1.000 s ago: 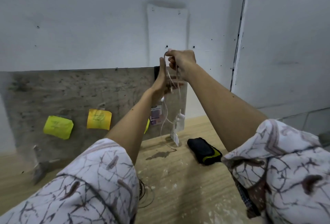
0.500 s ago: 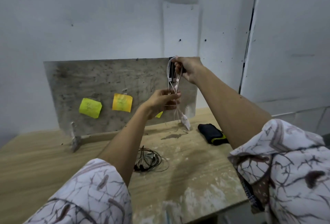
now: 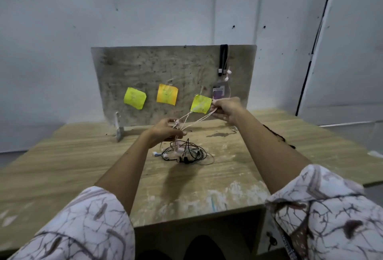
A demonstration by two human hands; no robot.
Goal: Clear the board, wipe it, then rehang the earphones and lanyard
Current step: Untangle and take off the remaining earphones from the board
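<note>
1. The board [image 3: 165,69] is stood upright at the far side of the wooden table [image 3: 62,166], leaned on a small metal bracket [image 3: 118,127] at its lower left.
2. Three sticky notes are stuck across the board's lower half: a yellow-green one [image 3: 134,98] on the left, an orange one [image 3: 167,94] in the middle, and another yellow-green one [image 3: 201,104] further right.
3. A black lanyard [image 3: 223,60] is hung from the board's top edge near the right corner, with a badge [image 3: 219,92] below it and a pair of pink earbuds [image 3: 227,75] dangled just beside it.
4. In front of the board, pale pink earphones [image 3: 194,120] are stretched between both hands. The cord is pinched in the curled fingers of the left hand [image 3: 165,131], lower and nearer, and gripped in the closed right hand [image 3: 226,108], right by the board's lower right.
5. A tangle of black and light earphone cords [image 3: 186,153] is piled on the table in front of the board, just under the left hand.
</note>
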